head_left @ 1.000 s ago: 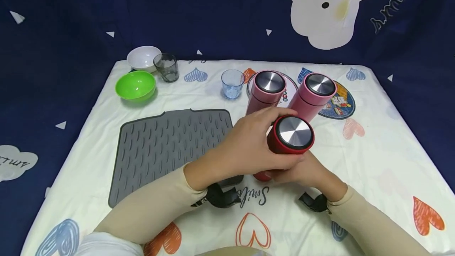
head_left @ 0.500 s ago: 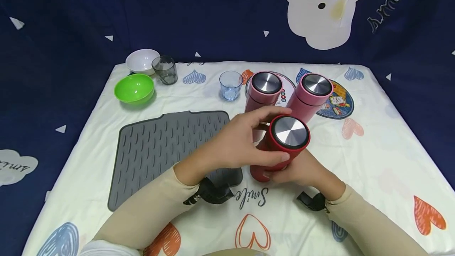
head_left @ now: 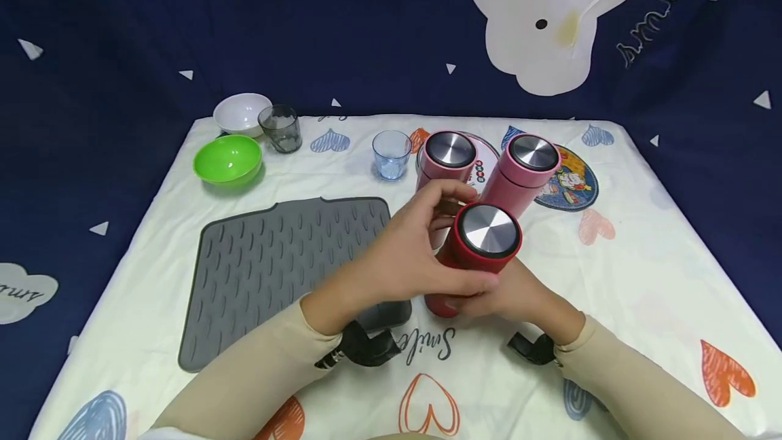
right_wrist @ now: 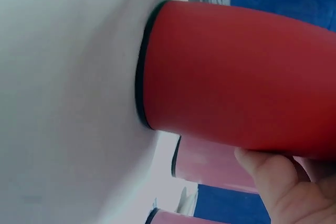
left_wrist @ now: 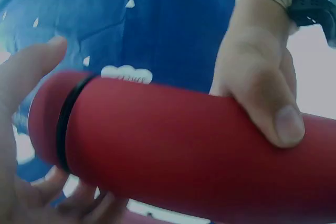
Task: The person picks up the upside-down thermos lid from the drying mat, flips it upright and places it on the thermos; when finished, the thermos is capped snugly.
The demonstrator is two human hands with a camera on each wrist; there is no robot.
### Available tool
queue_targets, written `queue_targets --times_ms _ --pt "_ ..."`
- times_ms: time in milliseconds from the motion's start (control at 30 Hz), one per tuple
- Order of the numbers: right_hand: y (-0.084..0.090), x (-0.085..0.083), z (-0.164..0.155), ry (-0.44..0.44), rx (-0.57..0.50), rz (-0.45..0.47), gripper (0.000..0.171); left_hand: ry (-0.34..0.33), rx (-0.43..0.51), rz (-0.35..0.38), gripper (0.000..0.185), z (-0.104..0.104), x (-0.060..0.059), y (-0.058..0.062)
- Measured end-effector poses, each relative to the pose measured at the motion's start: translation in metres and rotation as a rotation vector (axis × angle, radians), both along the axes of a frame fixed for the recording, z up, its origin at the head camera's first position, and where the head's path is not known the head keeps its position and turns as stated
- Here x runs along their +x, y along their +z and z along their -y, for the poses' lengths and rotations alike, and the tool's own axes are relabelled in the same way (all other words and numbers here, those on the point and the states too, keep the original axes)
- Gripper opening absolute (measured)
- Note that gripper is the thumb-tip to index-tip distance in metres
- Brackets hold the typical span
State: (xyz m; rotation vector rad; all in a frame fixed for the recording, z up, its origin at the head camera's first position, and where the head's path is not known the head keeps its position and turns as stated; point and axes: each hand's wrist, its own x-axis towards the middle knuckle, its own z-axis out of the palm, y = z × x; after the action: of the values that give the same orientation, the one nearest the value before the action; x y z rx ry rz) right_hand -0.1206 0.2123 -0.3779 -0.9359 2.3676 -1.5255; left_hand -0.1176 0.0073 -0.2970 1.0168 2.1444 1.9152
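Both hands (head_left: pixel 409 260) grip red flask (head_left: pixel 473 257): we see left fingers round cap, right (head_left: pixel 519 297) steadying base (twisting hold).

Red flask (head_left: pixel 473 260) w/ silver lid; 2 pink flasks (head_left: pixel 516 178); green bowl (head_left: pixel 227 159); grey ribbed mat (head_left: pixel 281 257).

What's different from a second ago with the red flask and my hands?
The left hand has shifted its fingers round the lid end of the red flask. The right hand keeps gripping its lower body. The base still rests on the cloth; the two pink flasks haven't moved.
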Motion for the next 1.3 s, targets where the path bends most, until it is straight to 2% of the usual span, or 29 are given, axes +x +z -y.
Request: queue_targets --times_ms 67,100,167,267,300,333,400,467,533,567,667,733,800,900,967,1000,1067,1167,1233,1300 --pt "0.001 0.003 -0.005 -0.017 0.026 -0.005 0.057 0.082 -0.070 -0.087 0.076 -0.006 0.002 0.000" --pt "0.001 0.004 -0.007 -0.028 0.040 -0.011 0.058 0.092 -0.082 -0.097 0.076 -0.009 0.002 0.000" --pt "0.001 0.006 -0.012 -0.045 0.045 0.001 0.059 0.031 -0.050 -0.059 0.070 -0.013 -0.002 0.000" --pt "0.001 0.006 -0.014 -0.049 0.027 0.029 0.060 -0.133 0.056 0.085 0.068 -0.013 -0.011 0.000" --pt "0.000 0.006 -0.014 -0.047 0.018 0.031 0.059 -0.165 0.060 0.112 0.070 -0.012 -0.012 0.001" --pt "0.000 0.006 -0.014 -0.040 0.010 0.034 0.059 -0.168 0.039 0.103 0.071 -0.012 -0.013 0.001" --pt "-0.001 0.004 -0.012 -0.027 0.000 0.020 0.058 -0.095 -0.052 0.015 0.074 -0.011 -0.009 0.004" --pt "-0.002 0.003 -0.009 -0.015 -0.003 0.010 0.056 0.027 -0.137 -0.063 0.075 -0.011 -0.003 0.006" --pt "-0.001 0.001 -0.008 -0.007 0.000 0.006 0.056 0.099 -0.148 -0.075 0.075 -0.011 0.000 0.007" --pt "-0.001 0.001 -0.007 -0.012 0.005 0.006 0.057 0.098 -0.128 -0.053 0.074 -0.010 0.000 0.007" --pt "0.001 -0.001 -0.006 -0.026 0.018 0.019 0.061 -0.028 0.013 0.078 0.070 -0.008 -0.009 0.006" --pt "0.001 -0.001 -0.005 -0.030 0.013 0.033 0.062 -0.105 0.038 0.119 0.072 -0.005 -0.014 0.004" --pt "0.001 -0.001 -0.004 -0.023 0.006 0.041 0.061 -0.096 -0.023 0.073 0.073 -0.003 -0.013 0.005" --pt "0.001 0.000 -0.002 -0.017 0.007 0.029 0.060 0.037 -0.176 -0.098 0.071 -0.002 -0.005 0.007" --pt "0.002 0.001 -0.002 -0.017 0.021 0.019 0.061 0.098 -0.207 -0.151 0.072 -0.003 -0.002 0.008" --pt "0.003 0.002 -0.003 -0.018 0.035 0.010 0.062 0.095 -0.190 -0.154 0.072 -0.003 -0.002 0.007" --pt "0.004 0.001 -0.004 -0.018 0.069 -0.009 0.064 0.030 -0.128 -0.098 0.071 -0.003 -0.007 0.006" --pt "0.006 -0.002 -0.005 0.005 0.089 -0.009 0.063 -0.128 -0.060 0.048 0.076 -0.001 -0.021 0.003" --pt "0.006 -0.005 -0.005 0.022 0.085 -0.002 0.063 -0.215 -0.063 0.122 0.077 0.000 -0.030 0.000" --pt "0.005 -0.006 -0.005 0.039 0.063 0.019 0.063 -0.265 -0.062 0.160 0.077 0.000 -0.033 -0.003"
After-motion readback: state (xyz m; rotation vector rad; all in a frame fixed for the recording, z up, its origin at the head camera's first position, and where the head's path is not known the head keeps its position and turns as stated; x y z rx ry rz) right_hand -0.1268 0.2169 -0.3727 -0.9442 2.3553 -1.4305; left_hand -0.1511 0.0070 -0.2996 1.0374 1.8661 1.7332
